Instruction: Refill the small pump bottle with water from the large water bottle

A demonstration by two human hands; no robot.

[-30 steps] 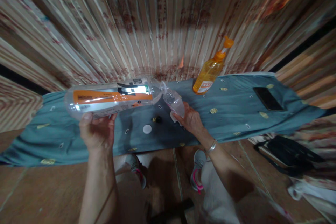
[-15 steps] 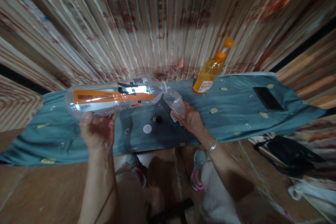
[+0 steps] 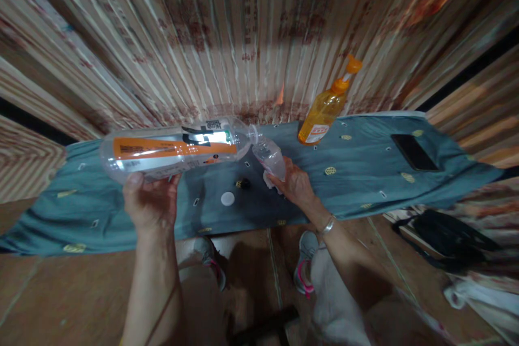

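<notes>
My left hand is closed around the underside of a large clear plastic bottle with an orange and white label. The bottle lies nearly level, and its uncapped neck points right. In my right hand is a small clear plastic container, tilted so its upper end meets the bottle's mouth. Whether the container is a cup or a small bottle I cannot tell. Some crumpled whitish material shows under my right fingers. Below, a white round cap and a small black round piece lie on the cloth.
A bottle of orange-yellow liquid with a pump top stands at the back of the teal tablecloth. Farther right lies a dark phone. A black bag rests below the table's right side. A pleated curtain hangs behind.
Almost nothing differs. The large bottle's label looks very slightly turned, while both hands and the small container keep their places.
</notes>
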